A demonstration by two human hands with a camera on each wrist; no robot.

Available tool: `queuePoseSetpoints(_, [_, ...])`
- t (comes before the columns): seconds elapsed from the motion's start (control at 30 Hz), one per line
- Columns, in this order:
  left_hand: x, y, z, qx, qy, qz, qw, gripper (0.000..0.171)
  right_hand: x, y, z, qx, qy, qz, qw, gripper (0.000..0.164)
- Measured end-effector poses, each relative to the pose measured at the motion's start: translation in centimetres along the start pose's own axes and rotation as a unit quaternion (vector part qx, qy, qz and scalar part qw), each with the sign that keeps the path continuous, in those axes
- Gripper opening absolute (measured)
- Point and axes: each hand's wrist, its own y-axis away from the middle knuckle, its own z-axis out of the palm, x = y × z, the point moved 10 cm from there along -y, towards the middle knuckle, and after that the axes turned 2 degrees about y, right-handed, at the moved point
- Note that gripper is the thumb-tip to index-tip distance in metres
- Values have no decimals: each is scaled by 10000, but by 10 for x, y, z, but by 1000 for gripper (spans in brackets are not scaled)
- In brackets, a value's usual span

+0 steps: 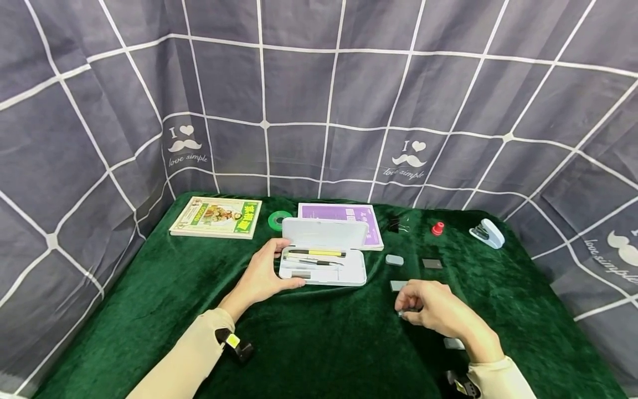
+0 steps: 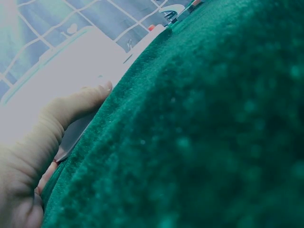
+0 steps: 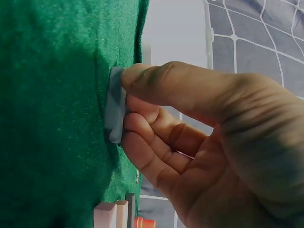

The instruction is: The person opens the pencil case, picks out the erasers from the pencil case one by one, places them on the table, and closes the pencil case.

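Observation:
A white pencil case [image 1: 324,277] lies with its lid [image 1: 324,233] raised. Inside it are a yellow pen [image 1: 319,252], a black-and-white pen [image 1: 319,262] and a small grey block [image 1: 301,274]. My left hand [image 1: 264,271] grips the case's left end, thumb along the front edge and fingers behind. To the right, my right hand [image 1: 431,305] pinches a small grey-blue block [image 3: 115,104] between thumb and fingertips, low over the green cloth. Another grey block [image 1: 397,285] lies just beyond this hand, partly covered by it.
A rounded grey piece [image 1: 394,260] and a dark flat block [image 1: 432,263] lie right of the case. Farther back are a picture book [image 1: 219,218], green tape roll [image 1: 276,220], purple book [image 1: 376,233], black clips [image 1: 395,224], red piece [image 1: 437,228] and stapler [image 1: 490,234]. A pale block [image 1: 453,343] is by my right wrist.

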Motion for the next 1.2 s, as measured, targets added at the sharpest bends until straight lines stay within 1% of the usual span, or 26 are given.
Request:
queuePoseSetpoints(0.1, [0, 0, -1, -3, 13, -17, 10000, 98, -2, -2, -3, 45, -300, -72, 9995, 20])
queuePoseSetpoints(0.2, [-1, 1, -2, -35, 24, -21, 10000, 98, -8, -7, -11, 387, -627, -208, 9971, 20])
queuePoseSetpoints(0.27, [-2, 2, -2, -48, 39, -51, 10000, 98, -15, -13, -18, 704, -809, -343, 9936, 23])
queuePoseSetpoints(0.33, [-3, 3, -3, -49, 59, -81, 9999, 99, -25, -21, -26, 1028, -934, -441, 9893, 28])
queuePoseSetpoints(0.43, [-6, 3, -4, -5, 72, -137, 9999, 99, -45, -38, -38, 1414, -973, -717, 9826, 32])
queuePoseSetpoints(0.5, [-8, 3, -4, 12, 67, -146, 9999, 100, -58, -50, -43, 1600, -953, -897, 9784, 34])
queuePoseSetpoints(0.57, [-8, 3, -4, 14, 73, -141, 9999, 100, -71, -61, -45, 1678, -963, -1042, 9755, 34])
queuePoseSetpoints(0.7, [-8, 1, -2, -7, 90, -115, 9999, 101, -94, -83, -40, 1584, -1097, -1247, 9733, 32])
queuePoseSetpoints(0.83, [-8, 1, -3, -10, 155, -78, 9998, 100, -115, -106, -25, 1407, -1144, -1532, 9714, 29])
queuePoseSetpoints(0.9, [-7, 1, -4, -34, 223, -44, 9997, 99, -123, -117, -14, 1289, -1164, -1659, 9707, 27])
queuePoseSetpoints(1.03, [-5, 1, -5, -90, 343, 14, 9994, 98, -136, -135, 11, 983, -1026, -1766, 9740, 22])
queuePoseSetpoints(1.2, [-3, 1, -4, -181, 424, 70, 9989, 97, -143, -147, 43, 600, -595, -1815, 9798, 21])
